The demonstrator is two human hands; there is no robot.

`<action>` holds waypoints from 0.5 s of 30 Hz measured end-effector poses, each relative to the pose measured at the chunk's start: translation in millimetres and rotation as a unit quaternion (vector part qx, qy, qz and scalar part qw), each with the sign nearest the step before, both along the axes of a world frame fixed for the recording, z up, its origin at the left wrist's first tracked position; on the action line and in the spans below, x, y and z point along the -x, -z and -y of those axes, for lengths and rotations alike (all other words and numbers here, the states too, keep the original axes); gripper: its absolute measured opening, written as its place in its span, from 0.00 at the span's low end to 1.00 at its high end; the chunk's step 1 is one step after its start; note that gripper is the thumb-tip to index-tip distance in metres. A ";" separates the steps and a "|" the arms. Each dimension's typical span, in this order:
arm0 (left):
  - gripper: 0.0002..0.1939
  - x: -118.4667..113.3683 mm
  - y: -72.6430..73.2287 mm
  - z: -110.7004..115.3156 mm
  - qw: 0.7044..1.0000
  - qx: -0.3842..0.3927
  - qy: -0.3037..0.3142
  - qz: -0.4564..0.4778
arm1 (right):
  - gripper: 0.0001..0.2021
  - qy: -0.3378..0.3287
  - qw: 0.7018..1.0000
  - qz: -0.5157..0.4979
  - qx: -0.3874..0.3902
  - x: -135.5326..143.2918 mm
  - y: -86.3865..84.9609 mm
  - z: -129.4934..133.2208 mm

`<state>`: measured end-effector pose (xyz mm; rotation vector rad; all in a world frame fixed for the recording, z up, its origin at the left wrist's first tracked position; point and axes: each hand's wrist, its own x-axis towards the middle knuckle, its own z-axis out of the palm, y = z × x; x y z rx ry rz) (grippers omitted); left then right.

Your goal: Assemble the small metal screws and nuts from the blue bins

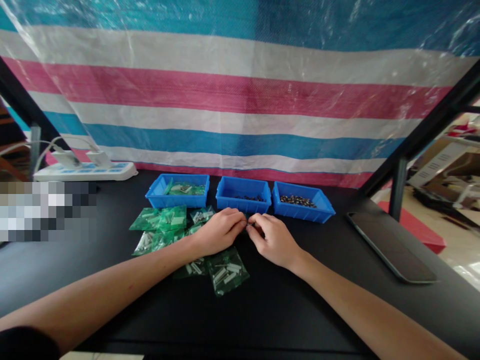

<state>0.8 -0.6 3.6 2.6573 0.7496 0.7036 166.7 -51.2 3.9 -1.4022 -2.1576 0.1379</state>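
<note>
Fingertips (pixel 240 220) of left hand (pixel 217 231) and right hand (pixel 276 240) pinch a tiny piece (pixel 247 224) before the middle bin (pixel 243 204) of dark parts (pixel 252 198); left bin (pixel 177 202) holds green packaging (pixel 193 190), right bin (pixel 303 212) metallic bits (pixel 298 200).

blue bins (pixel 243 205): 3 | green bags (pixel 229 275): overlapping, uncountable | hands (pixel 215 232) (pixel 275 240): 2 | plugs (pixel 67 159) (pixel 99 159): 2 | phone (pixel 390 247): 1

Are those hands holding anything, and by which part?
Left hand and right hand seem to pinch something tiny, too small to tell what or by which part.
</note>
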 end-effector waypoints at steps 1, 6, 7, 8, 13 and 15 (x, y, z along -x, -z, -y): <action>0.11 -0.2 0.2 -0.4 1.000 -0.006 0.006 -0.003 | 0.07 -0.003 1.000 0.005 -0.001 0.0 -0.4 0.0; 0.13 -1.7 1.3 -1.3 0.998 -0.044 0.033 -0.032 | 0.15 -0.011 1.000 0.025 -0.003 0.0 -1.2 -0.7; 0.13 -2.0 1.7 -1.2 0.997 -0.050 0.034 -0.039 | 0.16 -0.011 1.000 0.023 -0.002 -0.2 -1.0 -0.6; 0.14 -2.3 2.0 -1.1 0.997 -0.055 0.033 -0.045 | 0.15 -0.009 1.000 0.019 0.002 -0.4 -0.8 -0.5; 0.14 -2.5 2.9 -0.7 0.996 -0.059 0.016 -0.059 | 0.03 0.003 1.000 -0.018 0.009 -1.0 0.1 1.5; 0.14 -2.3 2.6 -0.5 0.996 -0.060 0.014 -0.063 | 0.04 0.002 1.000 -0.019 0.008 -0.8 0.5 1.8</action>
